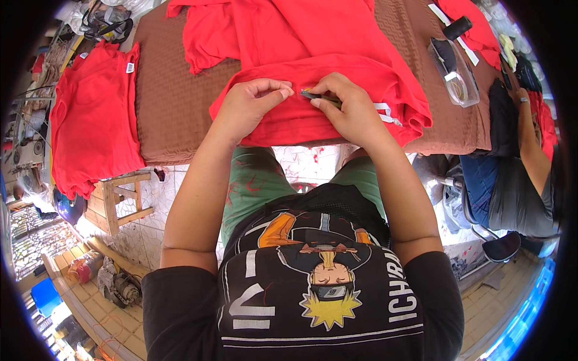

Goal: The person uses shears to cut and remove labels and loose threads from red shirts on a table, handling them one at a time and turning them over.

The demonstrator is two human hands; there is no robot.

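A red garment (313, 123) lies spread on the brown-covered table in front of me, its thick folded edge towards me. Over it, my left hand (253, 105) has thumb and forefinger pinched together; whatever thread or cloth may be between them is too small to make out. Close by, my right hand (349, 108) grips small dark thread snips (311, 95), their tip pointing left towards the left fingertips. The rest of the tool is mostly covered by my fingers. White tape or drawstring ends (385, 112) show on the garment just right of my right hand.
Red garments with white labels (96, 114) hang over the table's left end. A clear plastic box (454, 75) and a black cylinder (457, 28) sit at the right. Below left stands a wooden stool (114, 207). Another person's arm (533, 141) shows far right.
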